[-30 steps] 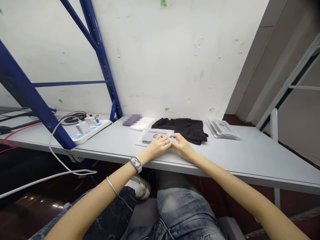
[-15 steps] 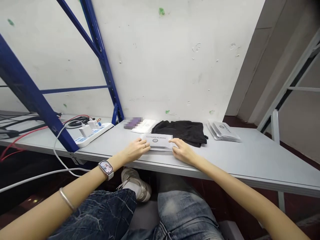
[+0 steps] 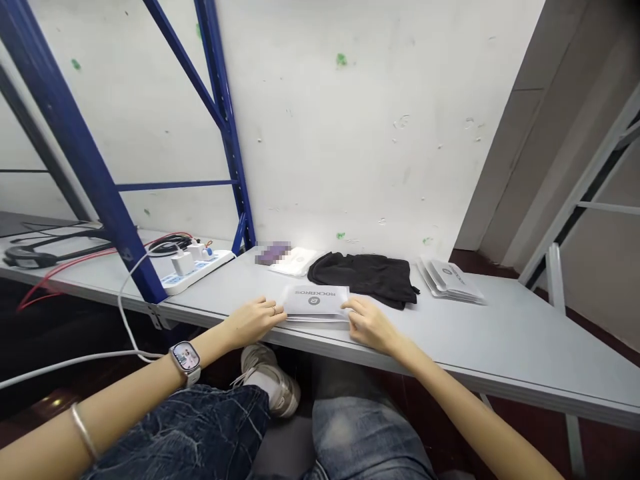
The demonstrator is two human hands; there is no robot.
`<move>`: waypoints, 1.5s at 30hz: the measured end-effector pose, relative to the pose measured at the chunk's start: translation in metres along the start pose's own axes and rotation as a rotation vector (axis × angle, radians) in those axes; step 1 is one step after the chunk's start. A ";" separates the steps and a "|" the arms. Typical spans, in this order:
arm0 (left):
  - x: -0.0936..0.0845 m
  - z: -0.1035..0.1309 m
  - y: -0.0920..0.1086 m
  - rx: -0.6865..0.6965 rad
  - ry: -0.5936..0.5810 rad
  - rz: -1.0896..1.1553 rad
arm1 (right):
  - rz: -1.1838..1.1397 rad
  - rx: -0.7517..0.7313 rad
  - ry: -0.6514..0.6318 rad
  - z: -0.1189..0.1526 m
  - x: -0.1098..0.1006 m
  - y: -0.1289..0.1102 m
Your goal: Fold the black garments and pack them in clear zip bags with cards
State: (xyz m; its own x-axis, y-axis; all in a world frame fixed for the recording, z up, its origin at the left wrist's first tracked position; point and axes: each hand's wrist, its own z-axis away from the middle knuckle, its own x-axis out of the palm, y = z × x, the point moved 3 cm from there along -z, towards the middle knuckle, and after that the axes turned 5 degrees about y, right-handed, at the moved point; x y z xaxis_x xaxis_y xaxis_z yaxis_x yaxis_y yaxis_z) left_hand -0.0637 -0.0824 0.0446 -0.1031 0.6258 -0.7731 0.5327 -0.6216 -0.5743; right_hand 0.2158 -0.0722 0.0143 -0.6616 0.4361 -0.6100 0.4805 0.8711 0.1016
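A frosted white plastic packaging bag [image 3: 316, 301] with ROCKBROS print lies at the table's front edge, its lettering upside down to me. My left hand [image 3: 256, 323] rests at the bag's left edge, fingers stretched out and fingertips touching it; its thumb is hidden. On the right edge, my right hand [image 3: 371, 325] is closed, with the index finger on top of the bag and the other fingers curled. Just behind the bag lies a folded black cloth item [image 3: 365, 275]. I cannot make out what is inside the bag.
Several similar printed bags [image 3: 453, 281] are stacked at the right. A white packet [image 3: 296, 261] and a blurred purple item [image 3: 273, 253] lie at the back left. A power strip [image 3: 197, 272] with plugs and cables sits beside a blue metal post [image 3: 107, 193]. A white wall stands behind.
My left hand has slid left, from over the bag's left end to its edge. The right hand stays at the right edge. The whole view has shifted slightly.
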 end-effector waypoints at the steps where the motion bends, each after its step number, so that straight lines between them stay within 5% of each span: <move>1: 0.001 0.002 0.000 -0.001 -0.008 -0.011 | -0.017 0.014 -0.019 -0.001 -0.001 -0.001; 10: -0.006 0.004 0.004 0.053 -0.063 -0.078 | -0.114 0.075 -0.114 -0.003 -0.006 -0.006; 21: -0.006 -0.014 0.017 -0.154 -0.057 -0.028 | -0.048 0.126 -0.263 -0.003 -0.006 -0.003; 32: -0.017 -0.029 0.024 -0.165 -0.036 -0.152 | 0.045 -0.069 -0.048 -0.019 0.006 -0.018; 45: -0.041 -0.056 0.024 -0.222 0.151 -0.126 | 0.253 0.181 -0.160 -0.053 0.032 -0.021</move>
State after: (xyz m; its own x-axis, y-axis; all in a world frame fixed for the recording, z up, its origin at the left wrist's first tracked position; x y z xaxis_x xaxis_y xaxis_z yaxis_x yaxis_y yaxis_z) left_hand 0.0005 -0.0966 0.0780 -0.0627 0.7650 -0.6410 0.6961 -0.4267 -0.5774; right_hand 0.1541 -0.0645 0.0339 -0.4167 0.5792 -0.7006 0.7213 0.6797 0.1329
